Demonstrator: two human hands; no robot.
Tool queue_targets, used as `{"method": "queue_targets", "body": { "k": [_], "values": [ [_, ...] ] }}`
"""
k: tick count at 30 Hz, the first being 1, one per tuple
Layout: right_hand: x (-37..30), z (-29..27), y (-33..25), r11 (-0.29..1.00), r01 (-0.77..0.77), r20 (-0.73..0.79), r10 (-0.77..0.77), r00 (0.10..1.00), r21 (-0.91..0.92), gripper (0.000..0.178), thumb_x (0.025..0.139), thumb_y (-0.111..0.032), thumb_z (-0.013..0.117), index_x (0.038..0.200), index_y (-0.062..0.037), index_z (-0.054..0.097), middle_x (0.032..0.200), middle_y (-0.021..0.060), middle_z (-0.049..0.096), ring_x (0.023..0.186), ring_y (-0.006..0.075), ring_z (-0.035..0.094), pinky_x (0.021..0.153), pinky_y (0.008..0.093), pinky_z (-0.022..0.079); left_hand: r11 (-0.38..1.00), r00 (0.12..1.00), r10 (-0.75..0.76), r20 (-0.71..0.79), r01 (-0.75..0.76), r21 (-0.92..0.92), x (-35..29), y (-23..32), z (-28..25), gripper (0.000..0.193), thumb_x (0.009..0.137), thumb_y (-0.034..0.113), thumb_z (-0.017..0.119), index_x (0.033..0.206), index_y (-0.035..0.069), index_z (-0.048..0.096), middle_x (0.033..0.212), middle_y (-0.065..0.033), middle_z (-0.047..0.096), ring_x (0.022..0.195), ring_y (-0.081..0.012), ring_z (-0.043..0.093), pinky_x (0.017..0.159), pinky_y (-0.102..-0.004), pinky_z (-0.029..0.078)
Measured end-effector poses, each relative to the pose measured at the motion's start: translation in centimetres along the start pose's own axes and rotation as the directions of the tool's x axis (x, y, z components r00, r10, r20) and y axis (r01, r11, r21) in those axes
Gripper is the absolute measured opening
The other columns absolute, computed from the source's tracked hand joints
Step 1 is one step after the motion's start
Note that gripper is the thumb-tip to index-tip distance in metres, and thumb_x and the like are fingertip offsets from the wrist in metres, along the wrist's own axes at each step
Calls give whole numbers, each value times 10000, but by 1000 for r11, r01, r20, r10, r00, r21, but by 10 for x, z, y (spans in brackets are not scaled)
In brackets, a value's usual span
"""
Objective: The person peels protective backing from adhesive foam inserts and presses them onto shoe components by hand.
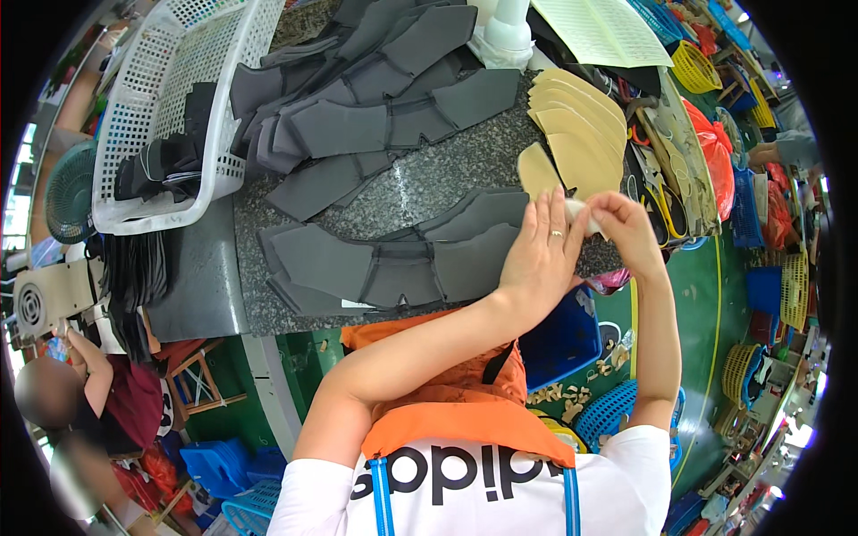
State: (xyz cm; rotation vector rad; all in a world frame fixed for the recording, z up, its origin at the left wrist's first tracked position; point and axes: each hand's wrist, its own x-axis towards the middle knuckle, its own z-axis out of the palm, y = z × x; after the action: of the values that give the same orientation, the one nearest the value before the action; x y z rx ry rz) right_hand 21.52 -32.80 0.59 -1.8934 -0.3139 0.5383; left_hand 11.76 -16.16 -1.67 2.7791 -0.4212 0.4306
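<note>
In the head view, my right hand (pixel 628 230) pinches a small white piece (pixel 579 213) near the edge of the granite worktop (pixel 460 163); my left hand (pixel 542 255) lies flat just beside it, fingers outstretched, hiding the lower end of a tan piece (pixel 536 168); stacked tan pieces (pixel 585 129) fan out beyond; grey panels (pixel 331 263) spread leftward toward a white basket (pixel 165 217); yellow-handled scissors (pixel 663 211) lie to the right.

Small white piece (pixel 576 209), partly hidden between the hands (pixel 541 255), shape unclear
</note>
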Motion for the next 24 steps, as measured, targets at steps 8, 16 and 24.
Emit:
{"method": "queue_targets", "body": {
  "k": [8,16,24],
  "values": [
    [5,9,-4,988,25,25,-22,999,-155,115,912,-36,545,980,36,605,886,22,634,809,73,573,731,240,480,973,996,52,69,-34,-230,-53,-38,-105,792,555,247,849,1266,97,534,1282,-134,481,1236,-352,432,1042,-478,354],
    [6,47,-31,681,394,151,-390,909,-617,49,863,-45,550,887,-17,582,910,124,602,876,326,589,771,387,477,965,989,-136,-51,121,-234,-143,-103,-82,439,566,-25,789,958,57,609,1021,-94,538,933,-299,527,755,-376,464],
    [2,55,-21,585,427,176,-436,882,-690,51,870,-64,578,860,-19,555,908,109,579,883,314,573,783,413,474,951,959,-239,-150,200,-235,-138,-93,-76,327,584,-63,754,835,55,580,967,-76,546,894,-282,523,740,-373,453]
  ]
}}
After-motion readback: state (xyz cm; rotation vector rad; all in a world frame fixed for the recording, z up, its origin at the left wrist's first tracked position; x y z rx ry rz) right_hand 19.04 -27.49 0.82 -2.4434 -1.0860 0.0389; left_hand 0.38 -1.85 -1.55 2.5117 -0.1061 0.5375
